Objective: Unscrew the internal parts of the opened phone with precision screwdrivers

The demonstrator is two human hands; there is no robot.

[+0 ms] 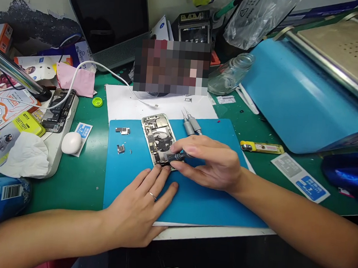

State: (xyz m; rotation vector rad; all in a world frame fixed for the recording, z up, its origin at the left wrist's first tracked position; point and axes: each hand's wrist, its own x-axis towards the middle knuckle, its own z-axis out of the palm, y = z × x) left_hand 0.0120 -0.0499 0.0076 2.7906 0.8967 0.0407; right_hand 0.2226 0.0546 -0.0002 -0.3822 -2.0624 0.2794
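Now two hands (140,207) at one opened phone (159,141); two screwdrivers (187,127) beside.

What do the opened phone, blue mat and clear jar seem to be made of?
Opened phone: likely metal around the edge, pale with a slight sheen.
Blue mat: perhaps silicone or rubber; smooth, evenly coloured, fairly matt.
Clear jar: probably glass, glossy, with bright highlights on transparent walls; plastic isn't ruled out.

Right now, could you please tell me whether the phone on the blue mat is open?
Open: the phone lies uncovered, with its inner components exposed to view.
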